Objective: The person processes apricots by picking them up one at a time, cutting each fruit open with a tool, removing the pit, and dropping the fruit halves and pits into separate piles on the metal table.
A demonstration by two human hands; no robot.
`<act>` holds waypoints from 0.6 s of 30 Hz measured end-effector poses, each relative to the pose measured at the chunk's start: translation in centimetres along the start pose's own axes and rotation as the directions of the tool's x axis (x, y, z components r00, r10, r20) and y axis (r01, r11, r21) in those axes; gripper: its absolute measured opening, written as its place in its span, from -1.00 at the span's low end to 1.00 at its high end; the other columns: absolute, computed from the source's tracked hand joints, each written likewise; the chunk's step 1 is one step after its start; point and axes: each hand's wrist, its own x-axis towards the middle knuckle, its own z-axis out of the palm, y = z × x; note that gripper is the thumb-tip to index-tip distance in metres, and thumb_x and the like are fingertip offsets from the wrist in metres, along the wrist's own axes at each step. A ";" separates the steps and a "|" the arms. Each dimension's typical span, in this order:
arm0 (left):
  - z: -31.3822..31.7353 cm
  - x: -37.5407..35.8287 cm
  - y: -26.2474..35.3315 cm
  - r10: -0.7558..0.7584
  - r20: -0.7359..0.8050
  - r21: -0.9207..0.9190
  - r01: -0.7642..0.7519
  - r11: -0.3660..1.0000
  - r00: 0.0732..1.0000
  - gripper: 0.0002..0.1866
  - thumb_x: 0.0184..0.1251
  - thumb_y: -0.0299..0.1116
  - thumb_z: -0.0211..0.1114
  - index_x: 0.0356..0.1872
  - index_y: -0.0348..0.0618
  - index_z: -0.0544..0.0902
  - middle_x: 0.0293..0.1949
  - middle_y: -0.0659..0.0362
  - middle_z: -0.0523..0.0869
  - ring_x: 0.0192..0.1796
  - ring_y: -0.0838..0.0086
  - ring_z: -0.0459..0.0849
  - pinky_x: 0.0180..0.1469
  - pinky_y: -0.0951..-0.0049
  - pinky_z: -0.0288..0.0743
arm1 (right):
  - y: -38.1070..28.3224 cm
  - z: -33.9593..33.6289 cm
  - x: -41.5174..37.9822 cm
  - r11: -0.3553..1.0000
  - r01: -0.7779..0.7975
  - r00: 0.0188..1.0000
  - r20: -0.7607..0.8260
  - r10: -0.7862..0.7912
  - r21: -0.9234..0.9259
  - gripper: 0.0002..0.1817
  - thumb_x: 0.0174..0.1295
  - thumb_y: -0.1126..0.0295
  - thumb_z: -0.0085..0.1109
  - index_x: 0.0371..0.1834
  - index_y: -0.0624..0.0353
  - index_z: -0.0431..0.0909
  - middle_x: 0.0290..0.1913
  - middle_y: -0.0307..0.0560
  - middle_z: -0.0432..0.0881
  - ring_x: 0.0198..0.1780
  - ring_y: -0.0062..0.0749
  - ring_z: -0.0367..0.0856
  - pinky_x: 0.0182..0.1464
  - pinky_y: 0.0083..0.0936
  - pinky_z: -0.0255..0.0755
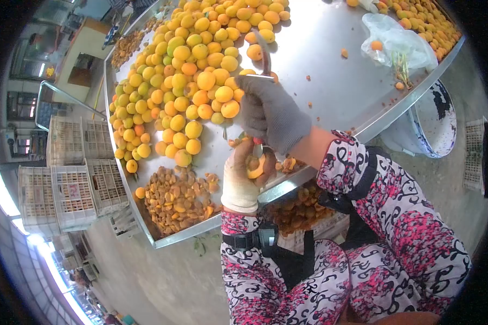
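Note:
My left hand (243,176), in a white glove with dark, stained fingers, is closed around a cut apricot (255,167) with its orange flesh showing. My right hand (276,116), in a grey glove, is wrapped round a slim tool (264,54). One curved end of it rises above the fist. Below the fist, a red part and a metallic tip meet the apricot. Both hands are together over the near edge of the metal table (320,70). Beyond them lies a big heap of whole yellow-orange apricots (200,81).
Brownish apricot pits or scraps (179,200) fill the table's near left corner. A plastic bag (396,40) lies at right, by more orange fruit (428,24). A white bucket (417,122) stands beside the table. Crates (73,189) are stacked at left; brown pieces (301,208) sit below the edge.

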 end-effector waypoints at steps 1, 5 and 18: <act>-0.3 0.1 -0.3 -0.001 0.000 0.002 0.001 1.000 1.000 -0.53 -0.06 -0.68 0.28 -0.01 -0.26 0.47 -0.24 0.14 0.66 -0.16 0.42 0.64 -0.11 0.49 0.49 | -0.1 -0.2 0.4 0.986 -0.015 0.999 0.033 0.009 0.169 -0.69 0.33 0.21 -0.08 -0.59 -0.03 0.25 -0.76 -0.39 0.16 -0.79 -0.67 0.08 -0.74 -0.69 -0.01; -0.5 0.1 -1.1 0.046 -0.308 -0.134 -0.091 0.987 0.950 -0.53 -0.05 -0.73 0.25 -0.01 -0.26 0.47 -0.22 0.18 0.65 -0.17 0.46 0.61 -0.10 0.50 0.48 | -0.5 0.0 0.2 0.990 -0.049 0.998 0.042 0.044 0.132 -0.62 0.29 0.24 0.03 -0.69 -0.08 0.19 -0.81 -0.43 0.12 -0.84 -0.65 0.01 -0.77 -0.64 -0.11; 1.6 -0.5 -0.4 0.148 -0.295 0.412 -0.014 0.911 0.944 -0.57 -0.20 -0.61 0.40 -0.20 -0.20 0.50 -0.39 0.15 0.60 -0.34 0.44 0.58 -0.21 0.49 0.45 | 0.6 -0.3 -0.8 1.000 0.006 0.991 0.131 -0.006 0.001 -0.75 0.25 0.20 0.09 -0.52 0.05 0.42 -0.75 -0.37 0.28 -0.79 -0.65 0.16 -0.74 -0.65 0.03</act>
